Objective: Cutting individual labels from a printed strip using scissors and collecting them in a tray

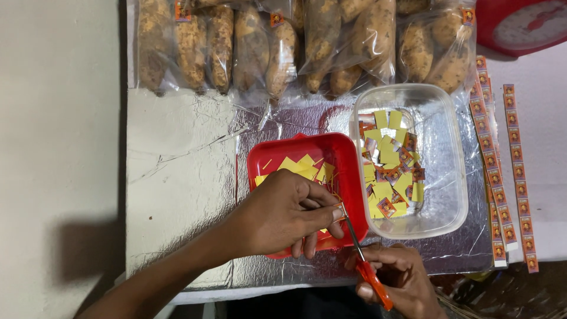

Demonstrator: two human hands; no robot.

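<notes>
My left hand (283, 215) hovers over a red plastic tray (301, 150) and pinches a small paper label at its fingertips. My right hand (398, 282) grips red-handled scissors (361, 254) whose blades point up to that label, at the tray's right edge. Yellow paper scraps (298, 168) lie in the tray. Just to the right, a clear plastic container (440, 153) holds several cut labels (390, 168), yellow on one side and orange-printed on the other.
Clear bags of brown baked pieces (283, 44) line the far edge of the foil-covered table (183, 171). Long strips of uncut orange labels (502, 177) lie at the right. A red scale (522, 23) sits at the top right corner.
</notes>
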